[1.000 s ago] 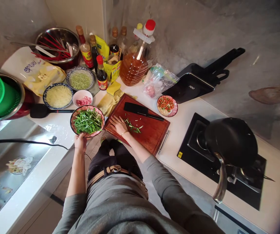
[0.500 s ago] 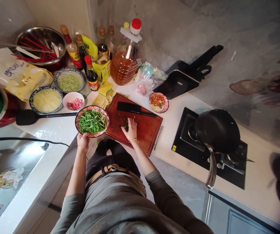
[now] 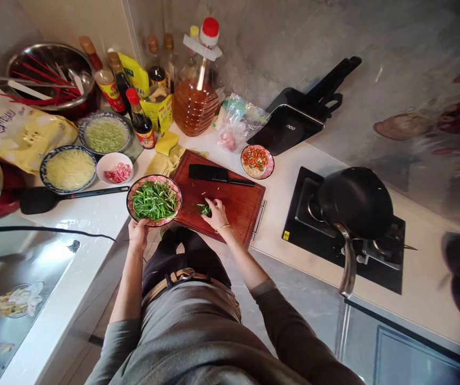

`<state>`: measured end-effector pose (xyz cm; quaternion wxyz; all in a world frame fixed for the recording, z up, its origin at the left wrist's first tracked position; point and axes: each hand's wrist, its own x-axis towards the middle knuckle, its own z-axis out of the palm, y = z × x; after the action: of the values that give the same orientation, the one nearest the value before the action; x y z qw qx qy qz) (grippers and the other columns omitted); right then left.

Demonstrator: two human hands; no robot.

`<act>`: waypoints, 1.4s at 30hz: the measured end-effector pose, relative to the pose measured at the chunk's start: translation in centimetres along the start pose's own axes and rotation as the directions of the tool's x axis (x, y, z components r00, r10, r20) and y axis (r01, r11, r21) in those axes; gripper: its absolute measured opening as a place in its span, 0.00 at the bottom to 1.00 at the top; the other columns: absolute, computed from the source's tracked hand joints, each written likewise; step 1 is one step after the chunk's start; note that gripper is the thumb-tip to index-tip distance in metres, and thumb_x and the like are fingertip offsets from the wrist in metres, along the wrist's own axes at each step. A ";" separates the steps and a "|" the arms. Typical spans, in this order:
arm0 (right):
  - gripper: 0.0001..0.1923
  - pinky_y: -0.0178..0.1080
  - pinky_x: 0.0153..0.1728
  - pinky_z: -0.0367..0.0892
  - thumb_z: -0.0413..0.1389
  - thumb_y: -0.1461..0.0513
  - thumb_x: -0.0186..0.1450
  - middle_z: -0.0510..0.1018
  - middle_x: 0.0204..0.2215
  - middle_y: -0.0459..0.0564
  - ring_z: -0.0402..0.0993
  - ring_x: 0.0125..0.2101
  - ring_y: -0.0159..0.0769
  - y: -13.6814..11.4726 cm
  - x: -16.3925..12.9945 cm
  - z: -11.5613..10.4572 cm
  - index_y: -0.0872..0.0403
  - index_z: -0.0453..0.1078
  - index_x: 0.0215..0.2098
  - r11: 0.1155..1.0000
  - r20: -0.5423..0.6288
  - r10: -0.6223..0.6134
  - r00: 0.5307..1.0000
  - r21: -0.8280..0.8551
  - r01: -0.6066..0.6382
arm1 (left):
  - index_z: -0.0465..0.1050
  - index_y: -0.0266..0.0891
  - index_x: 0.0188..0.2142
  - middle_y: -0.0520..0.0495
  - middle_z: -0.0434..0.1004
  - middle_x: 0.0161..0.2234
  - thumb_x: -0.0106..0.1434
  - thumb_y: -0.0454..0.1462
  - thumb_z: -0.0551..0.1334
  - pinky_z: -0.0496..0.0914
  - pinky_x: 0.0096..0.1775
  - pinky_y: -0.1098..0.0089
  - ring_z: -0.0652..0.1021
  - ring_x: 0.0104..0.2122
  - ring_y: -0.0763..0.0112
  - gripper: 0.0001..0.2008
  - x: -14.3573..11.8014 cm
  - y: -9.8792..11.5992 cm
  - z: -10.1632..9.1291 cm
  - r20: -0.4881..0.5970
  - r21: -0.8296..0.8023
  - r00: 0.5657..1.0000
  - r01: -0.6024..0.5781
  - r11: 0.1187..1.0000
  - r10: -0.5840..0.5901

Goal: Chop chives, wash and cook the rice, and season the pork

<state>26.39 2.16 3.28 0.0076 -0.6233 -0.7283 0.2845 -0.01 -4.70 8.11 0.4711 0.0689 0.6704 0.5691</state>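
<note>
My left hand [image 3: 138,235] grips the near rim of a patterned bowl [image 3: 129,203] heaped with cut scallions [image 3: 155,200]. The bowl is held at the left end of a reddish wooden cutting board [image 3: 240,211]. On the board, my right hand [image 3: 216,214] has its fingers curled round a small bunch of scallion pieces [image 3: 205,208]. A black cleaver [image 3: 209,172] lies flat along the board's far side, its handle pointing right. A few small bits are scattered between cleaver and hand.
Right of the board is a gas stove [image 3: 294,214] with a black wok [image 3: 354,203]. A bowl of chopped chilli [image 3: 257,161] and a knife block [image 3: 294,123] stand behind. Bowls, sauce bottles, an oil jug [image 3: 197,101] and a black spatula [image 3: 39,200] are left; a sink [image 3: 9,262] is lower left.
My right hand has gone from spread flat on the board to fingers curled round the scallion pieces. The bowl in my left hand has shifted slightly right.
</note>
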 end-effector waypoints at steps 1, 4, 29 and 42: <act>0.30 0.45 0.57 0.64 0.59 0.61 0.64 0.63 0.58 0.58 0.66 0.56 0.45 -0.7 0.6 -0.3 0.50 0.63 0.64 1.000 0.040 -0.028 0.999 0.000 0.028 | 0.69 0.37 0.28 0.55 0.74 0.24 0.36 0.37 0.69 0.73 0.28 0.70 0.73 0.23 0.74 0.17 0.0 0.0 0.0 -0.003 0.003 1.000 0.001 1.000 -0.001; 0.26 0.42 0.51 0.68 0.57 0.66 0.64 0.66 0.55 0.57 0.71 0.51 0.43 -3.0 2.2 -0.9 0.49 0.68 0.60 0.993 0.171 -0.074 0.982 -0.079 0.089 | 0.70 0.37 0.28 0.55 0.74 0.23 0.36 0.37 0.68 0.73 0.28 0.69 0.73 0.23 0.74 0.17 -0.1 -0.2 0.0 0.001 0.000 1.000 -0.001 1.000 0.001; 0.25 0.42 0.51 0.72 0.60 0.60 0.64 0.77 0.53 0.54 0.76 0.49 0.39 -6.7 3.4 -6.9 0.52 0.70 0.60 0.842 -0.095 -0.326 0.941 0.422 0.335 | 0.69 0.37 0.30 0.54 0.75 0.23 0.38 0.36 0.65 0.74 0.27 0.68 0.75 0.23 0.70 0.16 -0.9 -2.1 1.0 0.081 -0.003 0.993 0.092 0.996 -0.091; 0.20 0.43 0.53 0.67 0.61 0.63 0.63 0.71 0.52 0.55 0.69 0.53 0.43 -6.7 3.0 -0.6 0.52 0.71 0.54 0.971 0.207 -0.200 0.958 -0.086 0.221 | 0.68 0.37 0.27 0.54 0.73 0.22 0.37 0.38 0.66 0.74 0.27 0.68 0.74 0.23 0.71 0.15 -0.3 -0.5 -1.5 -0.049 -0.030 0.998 0.032 0.999 -0.034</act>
<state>19.92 4.79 5.59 -0.0679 -0.5104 -0.8021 0.3025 -0.67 -6.16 7.70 0.4647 0.0367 0.6745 0.5725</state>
